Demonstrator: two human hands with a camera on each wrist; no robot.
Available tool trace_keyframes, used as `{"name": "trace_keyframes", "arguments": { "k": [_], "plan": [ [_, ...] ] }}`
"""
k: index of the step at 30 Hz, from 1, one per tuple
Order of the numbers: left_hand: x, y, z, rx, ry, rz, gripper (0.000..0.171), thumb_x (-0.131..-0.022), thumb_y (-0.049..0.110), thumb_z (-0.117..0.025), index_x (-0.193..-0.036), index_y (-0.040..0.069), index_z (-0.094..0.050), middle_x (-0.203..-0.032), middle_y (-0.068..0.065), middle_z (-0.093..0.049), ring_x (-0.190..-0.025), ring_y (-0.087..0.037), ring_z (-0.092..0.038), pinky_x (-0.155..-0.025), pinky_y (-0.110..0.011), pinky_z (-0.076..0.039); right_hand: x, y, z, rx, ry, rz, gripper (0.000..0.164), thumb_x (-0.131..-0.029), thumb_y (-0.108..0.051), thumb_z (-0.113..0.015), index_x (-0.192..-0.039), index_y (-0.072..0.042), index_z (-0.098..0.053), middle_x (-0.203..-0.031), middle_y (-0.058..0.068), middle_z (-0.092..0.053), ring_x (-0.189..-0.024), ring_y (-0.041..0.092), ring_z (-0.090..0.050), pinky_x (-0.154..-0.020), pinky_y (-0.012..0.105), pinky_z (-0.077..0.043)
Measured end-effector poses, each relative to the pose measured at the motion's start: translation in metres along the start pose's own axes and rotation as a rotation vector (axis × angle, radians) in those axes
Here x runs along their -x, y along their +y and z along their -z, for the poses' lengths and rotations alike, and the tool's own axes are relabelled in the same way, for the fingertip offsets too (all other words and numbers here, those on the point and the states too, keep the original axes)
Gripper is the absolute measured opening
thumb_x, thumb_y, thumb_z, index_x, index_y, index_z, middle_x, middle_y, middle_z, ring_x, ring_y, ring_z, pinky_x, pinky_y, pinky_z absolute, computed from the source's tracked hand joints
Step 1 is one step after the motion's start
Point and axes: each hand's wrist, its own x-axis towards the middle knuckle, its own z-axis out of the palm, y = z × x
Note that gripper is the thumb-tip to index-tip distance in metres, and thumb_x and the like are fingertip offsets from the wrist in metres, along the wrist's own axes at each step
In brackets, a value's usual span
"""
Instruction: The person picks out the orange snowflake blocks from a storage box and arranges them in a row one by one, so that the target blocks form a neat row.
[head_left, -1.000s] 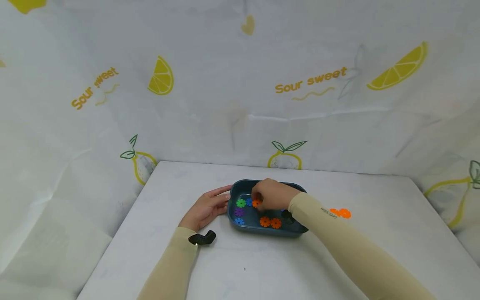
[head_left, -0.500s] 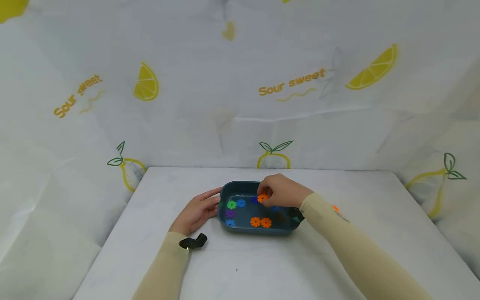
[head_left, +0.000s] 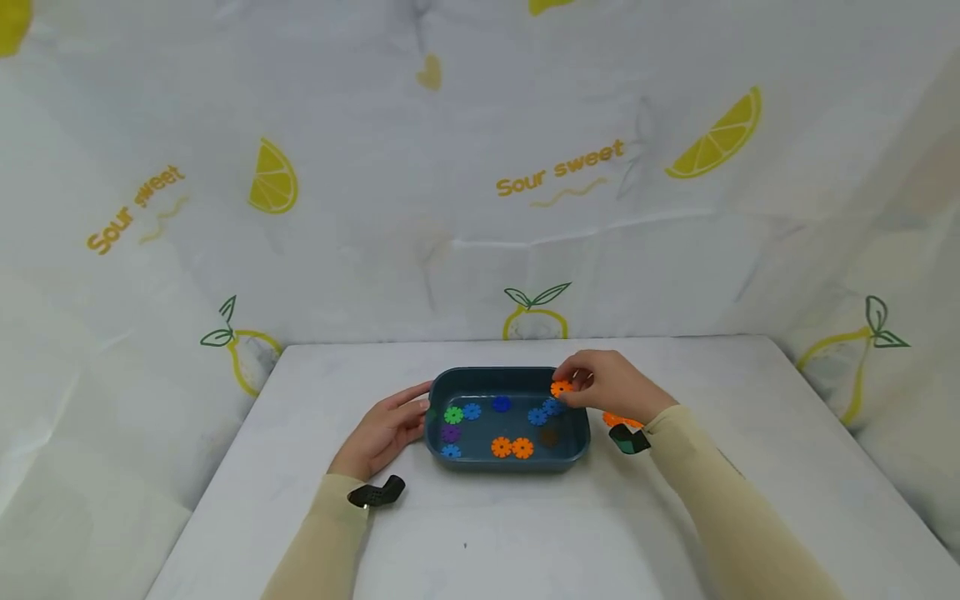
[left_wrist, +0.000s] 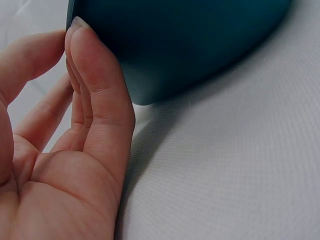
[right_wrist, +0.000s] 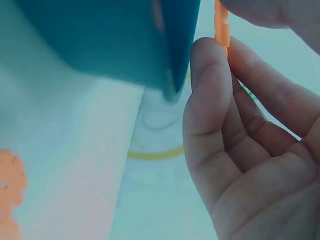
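Note:
A dark blue-green tray (head_left: 495, 467) lies on the white table. My left hand (head_left: 378, 437) holds its left rim, thumb and fingertips meeting at the edge in the left wrist view. Over the tray's right end, my right hand (head_left: 615, 385) pinches an orange flower-shaped plastic disc (head_left: 561, 389) between thumb and fingers; the right wrist view shows that disc (right_wrist: 221, 25) edge-on. Inside the tray are a green disc (head_left: 453, 415), a purple disc (head_left: 450, 433), several blue discs (head_left: 472, 412), a brown disc (head_left: 549, 437) and two joined orange discs (head_left: 512, 448).
Right of the tray, more orange discs (head_left: 618, 419) lie on the table (head_left: 480, 542), partly covered by my right hand. A white cloth (head_left: 390, 275) with printed lemons hangs behind the table and at its sides.
My right hand has lifted the orange disc off the tray floor and moved right toward the tray's right rim. My left hand stays at the left rim. The head view has shifted.

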Motion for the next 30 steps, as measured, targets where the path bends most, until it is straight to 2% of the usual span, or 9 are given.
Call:
{"name": "trace_keyframes", "arguments": {
  "k": [11, 16, 24, 30],
  "plan": [
    [-0.001, -0.002, -0.002, -0.003, 0.029, 0.024, 0.053, -0.109, 0.023, -0.067, -0.160, 0.015, -0.053, -0.134, -0.007, -0.074, -0.109, -0.014, -0.072, -0.095, -0.028, -0.062, 0.033, 0.036, 0.013, 0.000, 0.122, -0.098, 0.024, -0.094, -0.026, -0.083, -0.117, -0.021, -0.079, -0.104, -0.001, -0.073, -0.096, 0.019, -0.066, -0.085, 0.036, -0.057],
    [-0.001, 0.000, -0.005, 0.005, 0.030, 0.030, 0.054, -0.108, 0.022, -0.068, -0.160, 0.014, -0.053, -0.131, -0.005, -0.075, -0.104, -0.012, -0.073, -0.092, -0.027, -0.062, 0.051, 0.056, 0.022, 0.001, 0.166, -0.149, 0.025, -0.095, -0.032, -0.083, -0.118, -0.021, -0.079, -0.104, 0.000, -0.073, -0.098, 0.020, -0.065, -0.083, 0.034, -0.057],
    [-0.002, 0.001, -0.008, 0.004, 0.023, 0.030, 0.056, -0.107, 0.022, -0.070, -0.160, 0.015, -0.053, -0.138, -0.007, -0.072, -0.108, -0.013, -0.072, -0.095, -0.029, -0.062, 0.079, 0.089, 0.032, 0.029, 0.194, -0.227, 0.030, -0.097, -0.034, -0.082, -0.122, -0.019, -0.078, -0.110, 0.003, -0.075, -0.101, 0.021, -0.066, -0.081, 0.031, -0.056],
    [-0.001, -0.002, -0.003, 0.004, 0.039, 0.034, 0.055, -0.108, 0.022, -0.068, -0.160, 0.016, -0.052, -0.144, -0.007, -0.069, -0.113, -0.015, -0.071, -0.098, -0.030, -0.061, 0.090, 0.106, 0.032, 0.028, 0.194, -0.258, 0.033, -0.096, -0.037, -0.082, -0.123, -0.018, -0.078, -0.117, 0.004, -0.076, -0.103, 0.021, -0.067, -0.082, 0.031, -0.056]
  ]
}}
